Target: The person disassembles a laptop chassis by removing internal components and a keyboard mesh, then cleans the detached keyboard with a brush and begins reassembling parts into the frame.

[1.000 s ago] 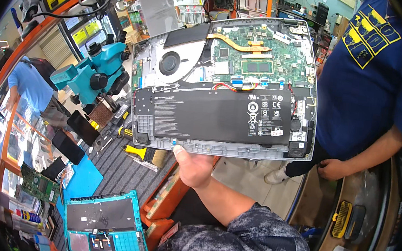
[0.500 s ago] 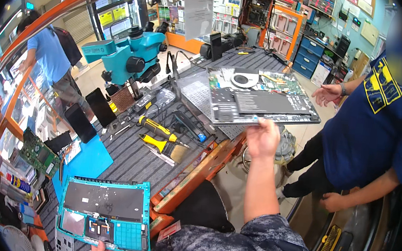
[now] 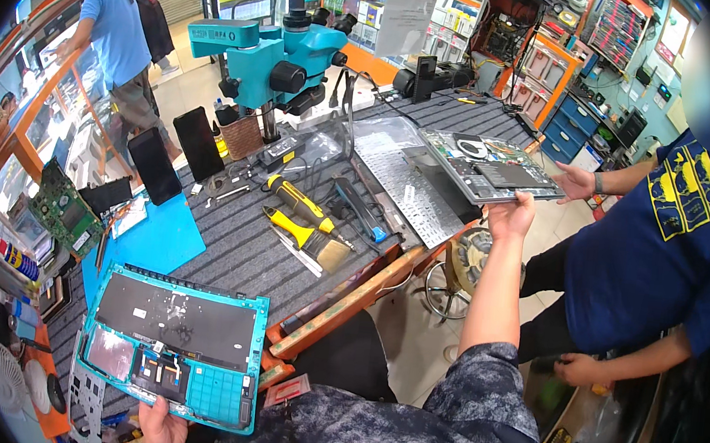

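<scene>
Left hand (image 3: 162,429) grips teal plastic laptop shell (image 3: 198,362) by lower edge; right hand (image 3: 510,218) holds opened grey laptop base (image 3: 460,165) with black battery (image 3: 509,177) near bench's (image 3: 234,253) right edge.

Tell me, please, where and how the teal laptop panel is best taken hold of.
The teal laptop panel is probably best held by its right rim, coming from the right, grip closing above and below: it looks thin, its inner parts face up, and the left hand holds the near edge.
</scene>
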### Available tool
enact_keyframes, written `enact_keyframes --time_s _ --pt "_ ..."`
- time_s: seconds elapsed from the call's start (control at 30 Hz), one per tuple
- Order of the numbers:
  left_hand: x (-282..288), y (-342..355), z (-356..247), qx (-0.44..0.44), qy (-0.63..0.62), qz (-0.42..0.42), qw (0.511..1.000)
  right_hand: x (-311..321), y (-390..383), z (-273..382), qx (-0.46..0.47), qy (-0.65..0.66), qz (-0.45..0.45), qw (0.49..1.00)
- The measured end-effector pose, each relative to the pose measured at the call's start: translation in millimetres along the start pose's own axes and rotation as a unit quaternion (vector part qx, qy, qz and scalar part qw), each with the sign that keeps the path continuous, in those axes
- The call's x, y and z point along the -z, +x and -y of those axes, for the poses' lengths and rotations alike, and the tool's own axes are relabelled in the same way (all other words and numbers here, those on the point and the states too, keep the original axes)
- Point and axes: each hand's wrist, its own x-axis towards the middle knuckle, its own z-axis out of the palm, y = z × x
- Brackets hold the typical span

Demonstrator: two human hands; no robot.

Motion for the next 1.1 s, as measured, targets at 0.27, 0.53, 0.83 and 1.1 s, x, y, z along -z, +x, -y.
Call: enact_keyframes --time_s 0.27,0.53,0.83,1.1 --pt "0.1 -1.4 -1.1 -0.008 0.016 -0.021 1.000 9.7 61.6 -7.8 0.020 0.009 -0.080 0.997" --pt "3.0 1.4 2.1 0.000 0.009 -0.020 1.000 47.1 100.3 -11.9 0.031 -0.027 -0.108 0.993" --pt "3.1 -1.9 -1.7 -0.007 0.009 -0.032 0.999 37.1 114.4 -23.5 0.067 -0.025 -0.172 0.983" --pt "-4.1 -3.6 0.9 -0.021 0.014 -0.021 0.999 3.5 48.7 -22.2 0.010 -0.128 -0.130 0.983"
